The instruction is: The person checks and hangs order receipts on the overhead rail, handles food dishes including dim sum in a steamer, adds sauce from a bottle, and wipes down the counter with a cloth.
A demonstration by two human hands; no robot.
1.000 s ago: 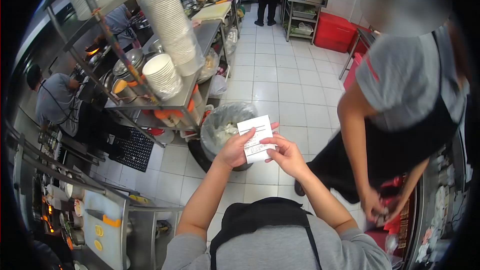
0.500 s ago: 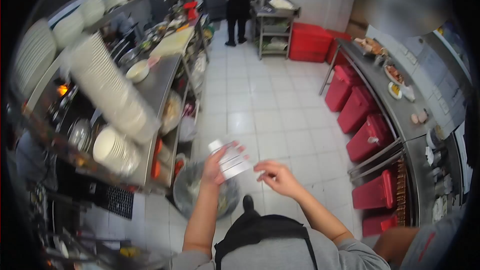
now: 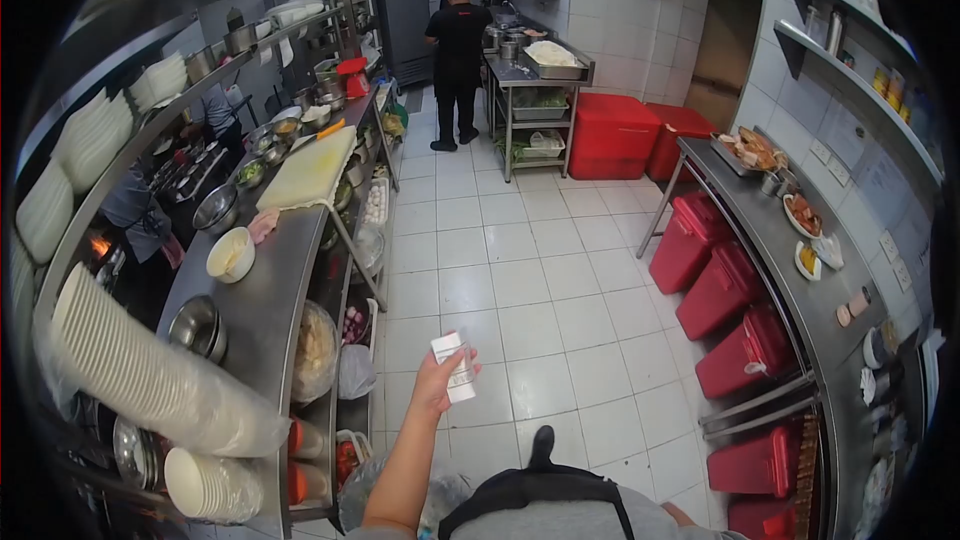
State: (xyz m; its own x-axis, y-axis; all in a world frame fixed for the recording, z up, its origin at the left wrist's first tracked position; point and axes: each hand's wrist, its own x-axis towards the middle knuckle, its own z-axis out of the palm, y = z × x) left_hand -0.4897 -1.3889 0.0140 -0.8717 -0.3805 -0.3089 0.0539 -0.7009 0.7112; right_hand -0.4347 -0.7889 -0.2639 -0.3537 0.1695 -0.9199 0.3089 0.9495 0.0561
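Note:
A small white paper slip [image 3: 456, 368] with dark printed lines is in my left hand [image 3: 433, 386], held out over the tiled floor. The thumb and fingers close round the slip's sides. The print is too small to read. My right hand is out of view; only a bit of skin shows beside my grey shirt at the lower right. Below my left forearm, partly hidden by it, is a bin lined with a clear plastic bag [image 3: 372, 488].
On the left steel counter [image 3: 255, 315] are stacked white tubs [image 3: 150, 370], a cream bowl [image 3: 231, 255] and a cutting board [image 3: 312, 168]. Red bins [image 3: 722, 292] stand under the right counter [image 3: 800, 280]. A person in black [image 3: 458, 60] stands at the far end.
My right hand, near the slip before, has dropped out of view. My left hand still holds the slip, now lower in view. The camera has tilted up, showing more of the far kitchen.

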